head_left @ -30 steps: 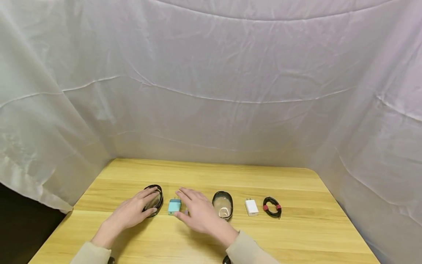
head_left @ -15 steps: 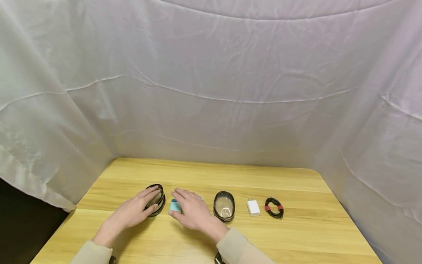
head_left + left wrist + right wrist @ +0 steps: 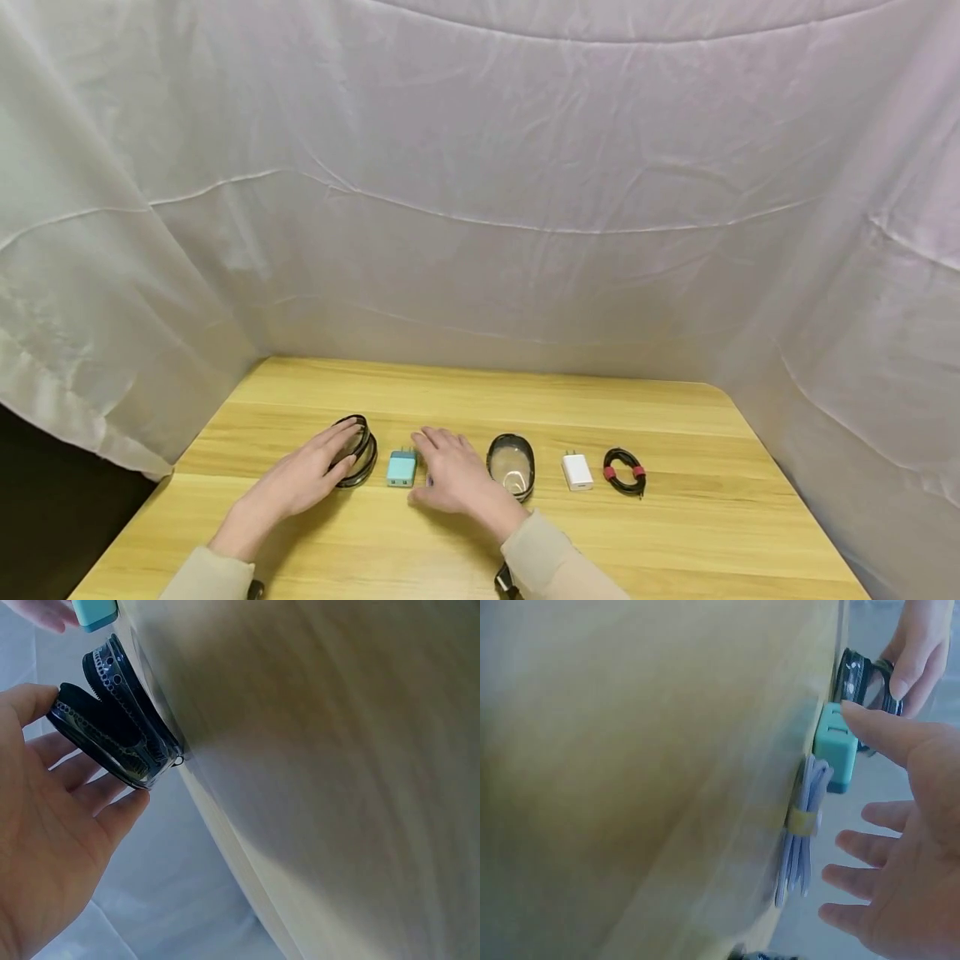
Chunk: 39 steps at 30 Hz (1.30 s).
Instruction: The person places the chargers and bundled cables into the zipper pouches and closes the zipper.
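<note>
My left hand grips the lid of a small oval zip case with clear panels and black trim. In the left wrist view the thumb and fingertips hold the lid's rim, and the lid stands tilted up from the base with a gap between them. My right hand hovers with spread fingers over a bundled pale lilac cable, which a yellow strap binds. That hand mostly hides the cable in the head view. Between the hands sits a teal two-port wall charger; the right thumb overlaps it in the right wrist view.
Right of the right hand lies a second clear oval case with black trim. Beyond it are a white wall charger and a coiled black cable with red ties. The wooden table ends at grey-white cloth behind and at both sides.
The right hand swung left over the teal charger, then back right, uncovering it. Under the left hand, the case's lid has risen, and its gap from the base is wider.
</note>
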Each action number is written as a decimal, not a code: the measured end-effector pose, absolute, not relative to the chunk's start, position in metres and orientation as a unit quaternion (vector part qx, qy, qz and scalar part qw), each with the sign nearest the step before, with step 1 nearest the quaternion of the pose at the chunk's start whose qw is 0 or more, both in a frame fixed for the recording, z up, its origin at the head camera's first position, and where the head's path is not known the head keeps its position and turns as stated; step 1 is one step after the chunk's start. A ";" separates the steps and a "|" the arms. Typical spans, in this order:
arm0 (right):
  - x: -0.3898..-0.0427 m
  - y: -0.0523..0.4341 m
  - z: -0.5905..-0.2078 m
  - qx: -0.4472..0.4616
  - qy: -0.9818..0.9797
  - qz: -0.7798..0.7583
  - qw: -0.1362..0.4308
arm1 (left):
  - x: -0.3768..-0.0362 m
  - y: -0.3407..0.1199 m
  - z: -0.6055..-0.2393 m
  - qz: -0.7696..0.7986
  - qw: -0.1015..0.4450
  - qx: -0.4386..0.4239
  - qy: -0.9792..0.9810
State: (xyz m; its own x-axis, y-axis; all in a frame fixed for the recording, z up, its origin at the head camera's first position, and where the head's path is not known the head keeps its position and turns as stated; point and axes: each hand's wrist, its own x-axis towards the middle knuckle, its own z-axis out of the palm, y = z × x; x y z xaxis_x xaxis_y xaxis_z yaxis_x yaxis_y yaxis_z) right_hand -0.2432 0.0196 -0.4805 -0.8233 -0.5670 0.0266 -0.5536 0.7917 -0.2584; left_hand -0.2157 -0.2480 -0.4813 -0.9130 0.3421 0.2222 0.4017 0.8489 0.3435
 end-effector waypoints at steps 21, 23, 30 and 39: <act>-0.249 0.043 -0.475 -0.261 0.949 -0.153 0.084 | -0.215 -0.246 -0.481 -0.203 0.070 -0.184 -0.959; -0.251 0.043 -0.476 -0.262 0.949 -0.158 0.080 | -0.215 -0.247 -0.482 -0.203 0.071 -0.185 -0.959; -0.254 0.044 -0.479 -0.267 0.949 -0.160 0.054 | -0.214 -0.248 -0.481 -0.200 0.072 -0.187 -0.959; -0.254 0.043 -0.483 -0.267 0.948 -0.169 0.032 | -0.214 -0.248 -0.479 -0.204 0.070 -0.186 -0.959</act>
